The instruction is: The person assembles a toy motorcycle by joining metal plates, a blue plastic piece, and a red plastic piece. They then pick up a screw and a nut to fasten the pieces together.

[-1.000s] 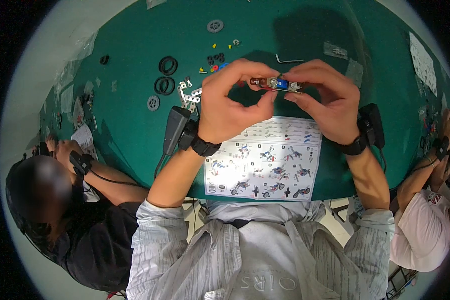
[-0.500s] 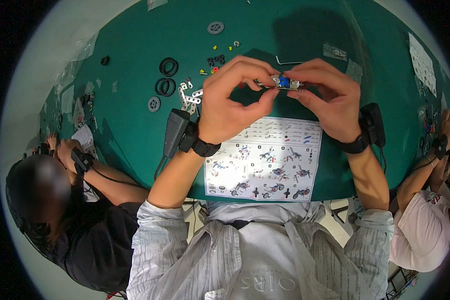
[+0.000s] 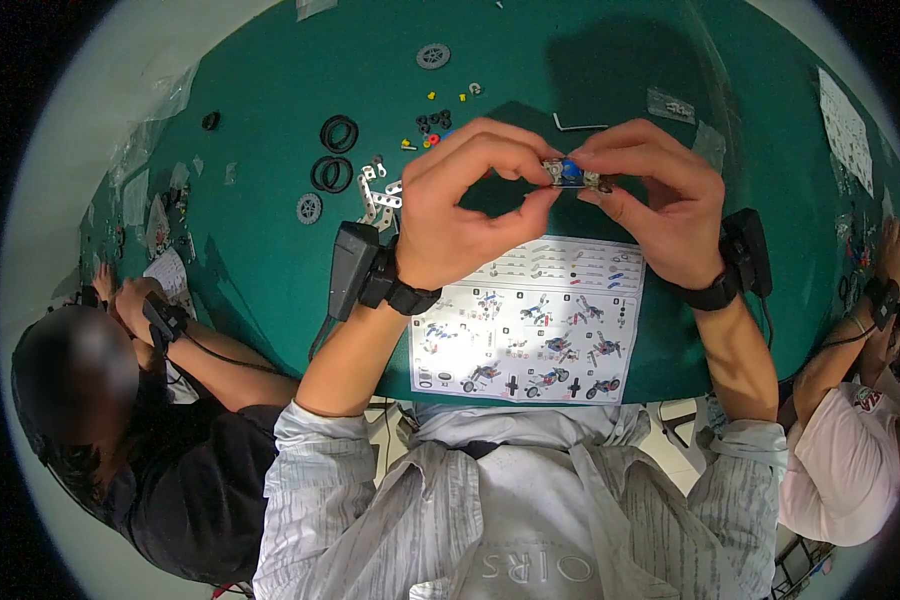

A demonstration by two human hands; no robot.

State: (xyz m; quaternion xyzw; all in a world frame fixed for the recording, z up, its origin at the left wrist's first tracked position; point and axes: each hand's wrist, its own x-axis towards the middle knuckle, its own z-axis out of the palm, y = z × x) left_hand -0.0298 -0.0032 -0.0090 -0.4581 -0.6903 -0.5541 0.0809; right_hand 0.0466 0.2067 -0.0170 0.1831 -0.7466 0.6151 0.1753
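Compared with the earlier frame, the small blue-and-metal assembly [image 3: 572,172] has been turned, its brown left end no longer showing, while the left hand [image 3: 470,205] and right hand [image 3: 673,205] both grip it between fingertips, above the instruction sheet's [image 3: 525,335] far edge on the green surface [image 3: 270,130].

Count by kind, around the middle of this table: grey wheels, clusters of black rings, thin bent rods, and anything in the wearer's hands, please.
Grey wheels: 2
Black ring clusters: 2
Bent rod: 1
Held blue-and-silver piece: 1
Total: 6
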